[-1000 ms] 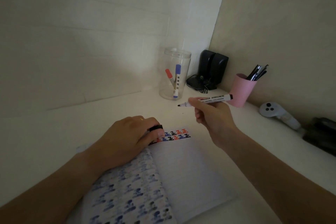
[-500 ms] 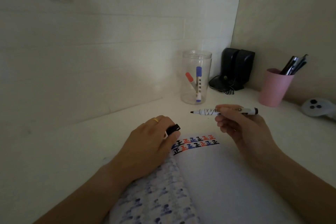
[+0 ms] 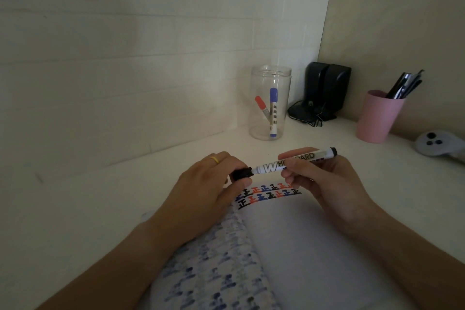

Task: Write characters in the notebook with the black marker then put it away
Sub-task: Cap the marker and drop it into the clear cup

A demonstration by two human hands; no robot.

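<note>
Right hand (image 3: pixel 324 178) pinched black marker (image 3: pixel 294 162) barrel, held level above notebook (image 3: pixel 302 246) far edge. Left hand (image 3: pixel 214 184) gripped cap (image 3: pixel 242 173) at tip. Best practice: keep axes aligned, press straight until seated, then drop in clear jar (image 3: pixel 270 103).

The notebook (image 3: pixel 289 246) lies open on the desk (image 3: pixel 100 209), nearest the person. Both hands hold the marker (image 3: pixel 297 165) above its far edge, the left hand (image 3: pixel 208 189) at the cap (image 3: pixel 242 173), the right hand (image 3: pixel 324 178) on the barrel. Behind stands a jar (image 3: pixel 270 103) with two markers inside. Right of it sit speakers (image 3: pixel 324 90), then a cup (image 3: pixel 377 118) of pens, then a controller (image 3: pixel 437 145).
</note>
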